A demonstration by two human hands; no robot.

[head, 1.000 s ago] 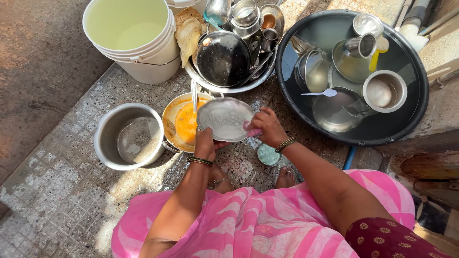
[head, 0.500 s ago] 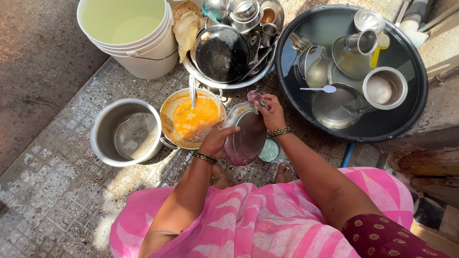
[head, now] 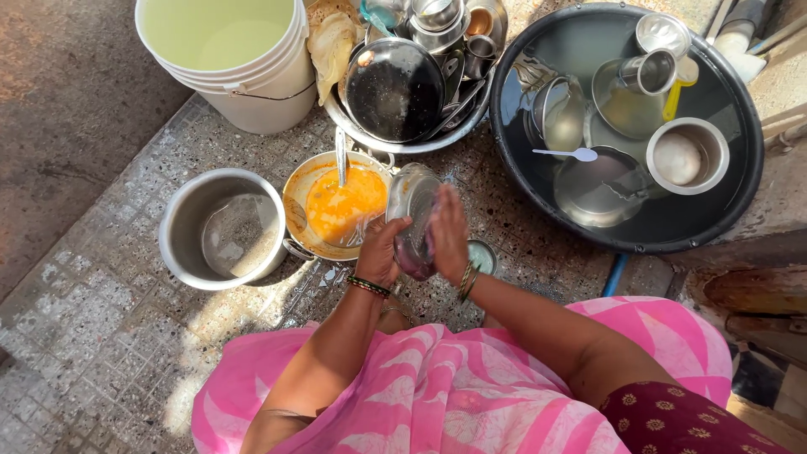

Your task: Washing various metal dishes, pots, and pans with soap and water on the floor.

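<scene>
A speckled tiled floor (head: 101, 336) bears a white bucket (head: 244, 92), steel pot (head: 220, 229) and black tub (head: 626, 126).

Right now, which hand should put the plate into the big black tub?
Probably the right hand. It rests on the tub's side of the steel plate, while the left hand grips the plate's other face, nearer the orange-stained pan.

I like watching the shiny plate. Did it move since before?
Yes. The steel plate has tipped from lying flat to standing on edge between both hands, beside the pan of orange water that stayed put.
</scene>
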